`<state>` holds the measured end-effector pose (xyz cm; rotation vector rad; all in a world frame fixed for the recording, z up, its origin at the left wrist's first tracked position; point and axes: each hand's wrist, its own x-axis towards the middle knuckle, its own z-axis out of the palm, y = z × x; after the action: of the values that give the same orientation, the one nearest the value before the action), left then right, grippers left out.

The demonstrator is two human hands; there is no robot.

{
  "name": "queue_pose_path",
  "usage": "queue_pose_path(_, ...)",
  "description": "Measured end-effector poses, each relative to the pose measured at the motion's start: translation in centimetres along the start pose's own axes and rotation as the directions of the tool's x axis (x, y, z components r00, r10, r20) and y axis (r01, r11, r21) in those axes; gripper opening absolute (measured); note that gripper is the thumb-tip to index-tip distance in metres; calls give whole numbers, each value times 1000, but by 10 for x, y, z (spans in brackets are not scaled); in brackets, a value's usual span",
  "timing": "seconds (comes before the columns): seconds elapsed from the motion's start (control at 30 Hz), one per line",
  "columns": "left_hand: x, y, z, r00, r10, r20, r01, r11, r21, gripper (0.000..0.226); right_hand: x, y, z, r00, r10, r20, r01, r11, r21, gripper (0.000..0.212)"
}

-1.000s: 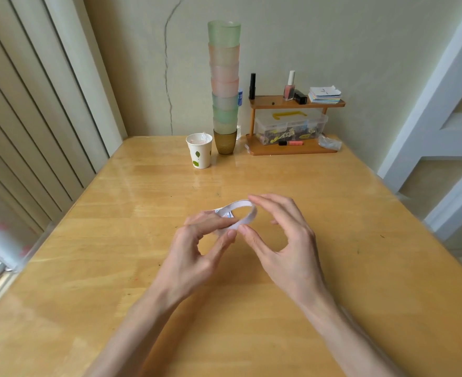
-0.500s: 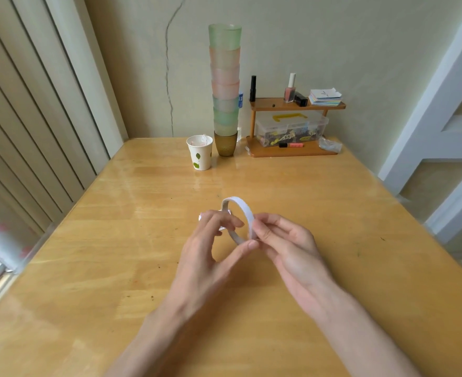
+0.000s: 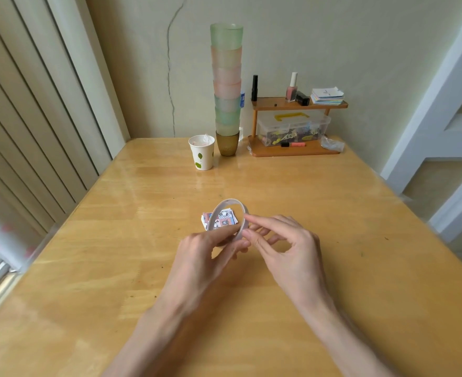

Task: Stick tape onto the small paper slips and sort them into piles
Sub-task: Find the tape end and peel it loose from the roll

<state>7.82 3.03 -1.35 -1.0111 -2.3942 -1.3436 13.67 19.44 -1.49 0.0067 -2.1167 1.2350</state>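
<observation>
White tape ring (image 3: 230, 201) now stands upright, gripped low by the left hand (image 3: 197, 257); the right hand (image 3: 287, 248) pinches its three-o'clock edge, likely hunting the end. Newly uncovered, the paper slips (image 3: 225, 217) lie at twelve o'clock.

White tape ring (image 3: 215, 215); red-and-blue checked paper slips (image 3: 225, 218); white cup (image 3: 202, 156) with green leaves; yellow table (image 3: 142, 254).

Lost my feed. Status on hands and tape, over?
Left hand grips tape roll; right hand pinches its rim. Paper slips lie behind it. Nothing in the way.
</observation>
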Motion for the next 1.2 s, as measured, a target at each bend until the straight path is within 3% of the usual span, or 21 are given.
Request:
queue_pose_path(0.23,-1,2,-2,993,106,42,-106,994,-15,17,0,2,0,995,-24,-102,25,1000,8,22)
queue_pose_path(0.53,-1,1,-2,994,75,79,-70,996,-58,14,-1,1,2,997,-44,-62,45,999,20,10)
queue_pose_path(0.73,-1,3,-1,998,24,56,-18,994,-104,17,2,3,0,999,-10,-41,13,998,66,23)
queue_pose_path(1.0,-1,5,-3,998,-20,67,31,986,-165,18,0,5,3,995,-86,-53,88,996,33,10)
queue_pose_path(1.2,-1,5,-1,997,-33,66,44,984,-174,18,1,6,2,995,-82,-61,84,996,27,21)
